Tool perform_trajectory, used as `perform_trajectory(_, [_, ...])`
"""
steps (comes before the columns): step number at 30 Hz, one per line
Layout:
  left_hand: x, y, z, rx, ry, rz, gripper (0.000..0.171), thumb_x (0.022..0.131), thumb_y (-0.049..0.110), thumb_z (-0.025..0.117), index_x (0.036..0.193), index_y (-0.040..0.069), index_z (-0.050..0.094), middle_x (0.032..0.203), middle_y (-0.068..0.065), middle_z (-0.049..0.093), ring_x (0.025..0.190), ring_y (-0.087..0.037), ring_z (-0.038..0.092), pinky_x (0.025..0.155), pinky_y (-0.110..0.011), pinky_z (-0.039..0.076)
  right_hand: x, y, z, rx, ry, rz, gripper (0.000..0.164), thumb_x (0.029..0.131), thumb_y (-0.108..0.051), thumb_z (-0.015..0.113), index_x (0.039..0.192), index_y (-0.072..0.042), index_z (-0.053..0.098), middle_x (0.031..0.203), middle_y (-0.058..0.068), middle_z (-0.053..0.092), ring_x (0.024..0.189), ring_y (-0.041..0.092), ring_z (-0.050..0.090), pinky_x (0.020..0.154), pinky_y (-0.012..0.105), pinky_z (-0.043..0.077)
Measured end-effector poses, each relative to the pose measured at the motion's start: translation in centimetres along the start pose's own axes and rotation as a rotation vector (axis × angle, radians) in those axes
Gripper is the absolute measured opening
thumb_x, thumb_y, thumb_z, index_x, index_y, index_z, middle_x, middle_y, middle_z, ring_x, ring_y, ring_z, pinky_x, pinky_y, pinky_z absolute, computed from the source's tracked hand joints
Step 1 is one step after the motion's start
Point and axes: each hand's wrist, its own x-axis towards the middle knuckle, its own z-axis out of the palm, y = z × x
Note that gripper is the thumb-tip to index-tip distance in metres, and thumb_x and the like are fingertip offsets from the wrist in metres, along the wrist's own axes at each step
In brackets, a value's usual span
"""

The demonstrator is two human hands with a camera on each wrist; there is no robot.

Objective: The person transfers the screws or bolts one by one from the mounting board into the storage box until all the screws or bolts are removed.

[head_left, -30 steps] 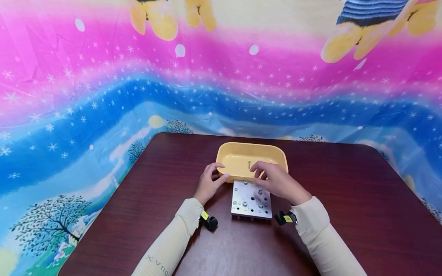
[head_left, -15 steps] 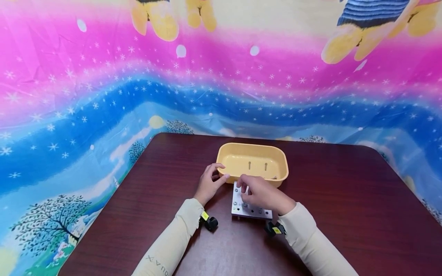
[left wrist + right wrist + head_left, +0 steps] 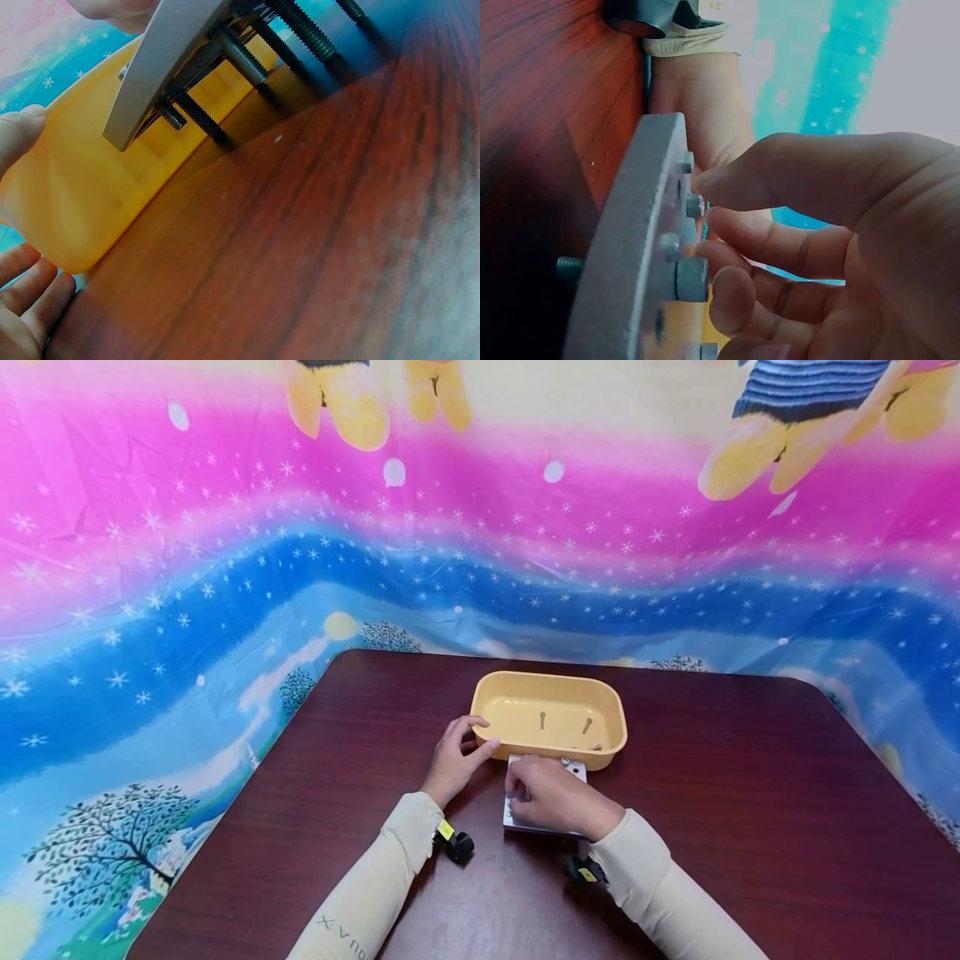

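Observation:
My left hand holds the near-left corner of a yellow plastic tray, its thumb against the front wall and fingers around the end. In front of the tray stands a metal plate with holes and several socket-head screws through it. Their threaded shanks stick out below the plate. Over the plate, my right hand pinches a small screw by its head, between thumb and index finger. The other fingers curl beside a larger screw head. Most of the plate's top is hidden by this hand in the head view.
Inside the tray lie a few loose screws, one near the middle and another to its right. Everything rests on a dark red-brown table. A patterned cloth hangs behind the table's far edge.
My right hand has moved from above the tray toward me and left, down over the plate. The right-hand loose screw in the tray has shifted slightly. The left hand stays put.

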Motion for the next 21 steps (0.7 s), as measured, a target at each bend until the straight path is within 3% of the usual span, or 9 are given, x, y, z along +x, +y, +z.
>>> perform_trajectory(11, [0.0, 0.04, -0.05, -0.002, -0.005, -0.004, 0.038, 0.088, 0.016, 0.072, 0.118, -0.002, 0.057, 0.124, -0.018, 0.049, 0.115, -0.034, 0.054, 0.097, -0.055, 0.046, 0.06, -0.16, 0.23, -0.034, -0.021, 0.039, 0.011, 0.08, -0.013, 0.071, 0.081, -0.014, 0.061, 0.077, -0.006, 0.052, 0.072, 0.01, 0.047, 0.063, 0.025, 0.043])
perform_trajectory(21, [0.03, -0.01, 0.11, 0.006, 0.008, 0.003, 0.03, 0.088, 0.014, 0.071, 0.114, 0.003, 0.059, 0.123, -0.019, 0.05, 0.113, -0.035, 0.055, 0.095, -0.055, 0.047, 0.19, -0.06, 0.36, -0.029, -0.027, 0.063, 0.012, 0.081, -0.013, 0.072, 0.078, -0.016, 0.061, 0.077, -0.007, 0.051, 0.071, 0.01, 0.047, 0.063, 0.026, 0.043])
